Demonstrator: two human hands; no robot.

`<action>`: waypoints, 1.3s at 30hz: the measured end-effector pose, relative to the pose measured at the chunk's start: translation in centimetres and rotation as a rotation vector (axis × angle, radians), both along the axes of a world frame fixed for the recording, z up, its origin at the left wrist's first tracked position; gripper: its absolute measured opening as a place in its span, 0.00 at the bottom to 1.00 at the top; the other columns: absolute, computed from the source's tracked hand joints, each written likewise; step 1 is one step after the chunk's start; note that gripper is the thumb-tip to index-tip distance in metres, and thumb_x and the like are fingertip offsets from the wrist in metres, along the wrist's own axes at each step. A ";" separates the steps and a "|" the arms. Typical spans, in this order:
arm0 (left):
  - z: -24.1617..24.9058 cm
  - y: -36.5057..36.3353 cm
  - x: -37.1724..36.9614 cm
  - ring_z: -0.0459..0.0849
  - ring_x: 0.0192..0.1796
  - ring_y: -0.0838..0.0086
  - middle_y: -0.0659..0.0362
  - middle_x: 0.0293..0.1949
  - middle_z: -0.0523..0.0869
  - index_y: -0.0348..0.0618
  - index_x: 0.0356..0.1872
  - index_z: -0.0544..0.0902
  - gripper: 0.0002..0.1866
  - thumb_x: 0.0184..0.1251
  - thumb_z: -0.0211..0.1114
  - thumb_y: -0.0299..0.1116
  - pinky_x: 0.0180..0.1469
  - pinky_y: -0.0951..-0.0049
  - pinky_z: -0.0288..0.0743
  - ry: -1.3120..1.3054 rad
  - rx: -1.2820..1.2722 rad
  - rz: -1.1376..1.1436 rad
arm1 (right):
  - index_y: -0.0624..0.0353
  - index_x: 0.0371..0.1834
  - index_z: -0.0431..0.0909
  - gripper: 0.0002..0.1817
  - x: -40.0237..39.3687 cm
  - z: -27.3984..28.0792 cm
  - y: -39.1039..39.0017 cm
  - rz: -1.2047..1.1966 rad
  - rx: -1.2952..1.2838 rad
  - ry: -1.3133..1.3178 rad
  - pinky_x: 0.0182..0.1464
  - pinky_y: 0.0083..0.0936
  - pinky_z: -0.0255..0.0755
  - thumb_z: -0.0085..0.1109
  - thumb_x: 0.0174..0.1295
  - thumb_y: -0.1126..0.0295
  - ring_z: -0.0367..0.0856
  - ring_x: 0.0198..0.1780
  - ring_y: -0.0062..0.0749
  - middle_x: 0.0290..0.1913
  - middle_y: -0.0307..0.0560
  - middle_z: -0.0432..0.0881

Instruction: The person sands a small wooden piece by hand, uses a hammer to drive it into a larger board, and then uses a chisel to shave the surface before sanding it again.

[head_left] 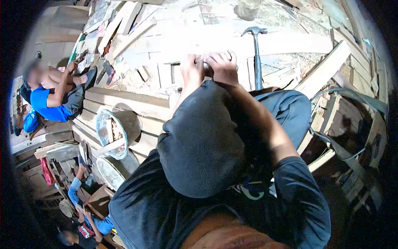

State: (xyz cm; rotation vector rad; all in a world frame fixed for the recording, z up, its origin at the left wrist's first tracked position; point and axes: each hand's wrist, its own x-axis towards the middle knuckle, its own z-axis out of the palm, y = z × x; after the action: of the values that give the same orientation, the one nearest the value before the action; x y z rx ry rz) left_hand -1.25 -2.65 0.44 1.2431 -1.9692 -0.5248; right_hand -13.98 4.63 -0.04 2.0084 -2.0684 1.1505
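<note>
From where I'm standing, the worker in the dark cap (201,145) is bent right over, both hands close together in a patch of hard glare. The left hand (192,69) has its fingers curled in toward the right hand (224,66), whose fingers are bent, a couple of them raised. I can't tell whether they are pinching anything; the light washes out whatever is between them.

Taking the hands as the middle of the clock and straight ahead as twelve, a pale board (290,43) runs out toward two, its near stretch bleached white around the hands. The hammer (257,58) lies just beside the right hand at about three, head away from the worker, handle pointing back toward the bent knee (286,112). Farther out at three, a thick plank (325,70) lies at a slant.

A bucket (134,126) with wood pieces inside stands at eight. Beyond it, toward nine, sits a person in a blue shirt (52,101); another person (85,228) is down at seven.
</note>
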 end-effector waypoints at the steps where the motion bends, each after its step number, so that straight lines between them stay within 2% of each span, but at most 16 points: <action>1: 0.8 1.2 -0.2 0.87 0.42 0.52 0.44 0.38 0.88 0.38 0.37 0.88 0.08 0.63 0.71 0.32 0.47 0.60 0.80 0.127 0.092 0.039 | 0.50 0.50 0.84 0.17 -0.2 -0.1 -0.2 -0.003 0.016 0.011 0.69 0.54 0.59 0.60 0.58 0.63 0.80 0.60 0.36 0.53 0.40 0.84; 4: 0.5 -0.4 -1.3 0.83 0.43 0.47 0.42 0.38 0.85 0.36 0.38 0.85 0.06 0.61 0.67 0.24 0.49 0.56 0.77 -0.061 0.044 0.043 | 0.51 0.52 0.84 0.19 0.6 0.2 0.0 -0.056 0.000 0.021 0.70 0.53 0.58 0.60 0.57 0.65 0.79 0.59 0.34 0.54 0.38 0.84; 6: 1.0 -1.7 -1.5 0.80 0.39 0.45 0.43 0.32 0.82 0.37 0.37 0.85 0.06 0.61 0.67 0.27 0.43 0.54 0.74 -0.006 -0.101 -0.073 | 0.52 0.52 0.84 0.19 0.5 0.6 0.2 -0.021 0.001 0.012 0.70 0.53 0.58 0.63 0.56 0.64 0.80 0.59 0.33 0.54 0.38 0.84; 8: 0.7 -0.6 -0.9 0.82 0.41 0.45 0.44 0.33 0.83 0.36 0.36 0.85 0.05 0.61 0.67 0.26 0.45 0.54 0.76 -0.091 -0.051 -0.013 | 0.52 0.49 0.84 0.17 0.2 0.7 0.3 -0.004 -0.023 0.009 0.69 0.52 0.58 0.62 0.56 0.64 0.80 0.58 0.33 0.52 0.38 0.84; 10: -0.2 0.8 0.0 0.83 0.43 0.47 0.44 0.35 0.85 0.36 0.35 0.85 0.04 0.60 0.67 0.25 0.47 0.54 0.77 0.048 -0.092 -0.007 | 0.51 0.47 0.84 0.15 0.1 0.8 0.3 -0.026 -0.031 0.062 0.69 0.53 0.59 0.61 0.56 0.65 0.80 0.58 0.34 0.51 0.38 0.84; 11: -0.2 0.6 0.5 0.84 0.45 0.47 0.43 0.37 0.85 0.37 0.35 0.85 0.04 0.60 0.67 0.25 0.49 0.54 0.77 0.049 0.005 -0.048 | 0.52 0.47 0.84 0.15 0.0 0.3 0.1 -0.005 -0.010 0.052 0.68 0.54 0.59 0.60 0.57 0.65 0.80 0.58 0.35 0.51 0.40 0.84; 14: 0.2 -1.0 -1.4 0.83 0.45 0.47 0.43 0.35 0.85 0.37 0.36 0.85 0.04 0.60 0.67 0.24 0.48 0.54 0.77 -0.057 -0.013 0.012 | 0.54 0.48 0.84 0.16 0.2 0.4 0.1 -0.004 -0.051 0.009 0.68 0.55 0.59 0.61 0.57 0.63 0.80 0.58 0.37 0.52 0.41 0.84; 15: 1.1 -1.6 -1.6 0.82 0.45 0.46 0.44 0.36 0.84 0.38 0.37 0.85 0.06 0.59 0.67 0.24 0.48 0.54 0.76 -0.110 -0.109 -0.080 | 0.55 0.49 0.83 0.18 0.3 1.3 0.4 0.018 -0.013 -0.021 0.68 0.55 0.59 0.63 0.56 0.61 0.80 0.58 0.37 0.52 0.41 0.84; 20: 0.7 0.6 0.0 0.82 0.46 0.46 0.44 0.39 0.84 0.38 0.44 0.84 0.10 0.60 0.66 0.22 0.50 0.53 0.75 -0.069 -0.121 -0.081 | 0.50 0.49 0.84 0.17 0.0 0.4 0.2 -0.008 -0.041 0.027 0.68 0.53 0.60 0.61 0.57 0.62 0.80 0.58 0.36 0.52 0.40 0.84; 24: 1.3 -0.9 -1.2 0.83 0.47 0.46 0.44 0.41 0.86 0.37 0.45 0.84 0.11 0.62 0.66 0.24 0.53 0.54 0.76 -0.188 -0.026 -0.043 | 0.53 0.48 0.84 0.16 0.3 0.2 0.0 -0.024 -0.077 0.025 0.68 0.53 0.60 0.60 0.58 0.62 0.80 0.57 0.38 0.52 0.42 0.84; 25: 0.6 -1.2 -1.7 0.83 0.47 0.45 0.43 0.41 0.86 0.36 0.45 0.84 0.10 0.63 0.66 0.25 0.53 0.54 0.76 -0.055 -0.086 -0.054 | 0.54 0.49 0.83 0.17 0.4 0.3 0.1 -0.012 -0.073 -0.030 0.68 0.54 0.59 0.60 0.59 0.62 0.80 0.58 0.37 0.52 0.42 0.84; 28: 1.1 -0.4 -1.3 0.83 0.47 0.44 0.42 0.42 0.86 0.36 0.45 0.84 0.10 0.65 0.66 0.26 0.53 0.53 0.77 -0.085 -0.006 -0.045 | 0.53 0.48 0.84 0.16 0.2 0.3 0.2 -0.019 -0.068 0.007 0.68 0.54 0.59 0.59 0.59 0.61 0.79 0.59 0.37 0.53 0.41 0.85; 29: 0.3 0.1 -0.3 0.83 0.48 0.44 0.41 0.42 0.86 0.36 0.47 0.84 0.11 0.65 0.66 0.25 0.52 0.53 0.77 -0.210 -0.055 -0.022 | 0.51 0.48 0.84 0.15 0.3 0.3 0.3 -0.055 -0.034 0.064 0.68 0.53 0.60 0.60 0.59 0.63 0.80 0.59 0.36 0.53 0.40 0.85; 30: 0.5 0.3 0.2 0.83 0.48 0.44 0.41 0.42 0.86 0.36 0.49 0.84 0.13 0.64 0.66 0.25 0.52 0.53 0.77 -0.064 -0.093 -0.104 | 0.50 0.48 0.84 0.15 0.1 0.4 0.1 -0.018 -0.031 0.008 0.67 0.53 0.61 0.60 0.57 0.65 0.80 0.59 0.37 0.52 0.40 0.85; 32: -1.4 -0.3 0.1 0.83 0.47 0.43 0.42 0.43 0.86 0.36 0.50 0.84 0.14 0.63 0.66 0.25 0.51 0.53 0.78 -0.065 -0.063 -0.063 | 0.51 0.49 0.84 0.16 0.2 0.2 0.0 -0.031 -0.059 0.018 0.67 0.53 0.61 0.60 0.56 0.66 0.80 0.58 0.37 0.52 0.41 0.85; 39: 0.9 0.2 -0.6 0.83 0.42 0.43 0.42 0.37 0.85 0.36 0.39 0.84 0.06 0.62 0.64 0.25 0.47 0.50 0.77 -0.154 0.007 -0.012 | 0.52 0.49 0.84 0.17 0.0 1.3 0.5 0.013 -0.018 -0.020 0.67 0.56 0.59 0.62 0.57 0.64 0.79 0.58 0.38 0.52 0.43 0.84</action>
State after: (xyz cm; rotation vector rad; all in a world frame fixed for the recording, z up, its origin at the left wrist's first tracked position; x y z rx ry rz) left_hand -1.88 -2.48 1.36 1.3102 -2.1053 -0.4539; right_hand -14.02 5.11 1.23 2.0131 -2.0492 1.1920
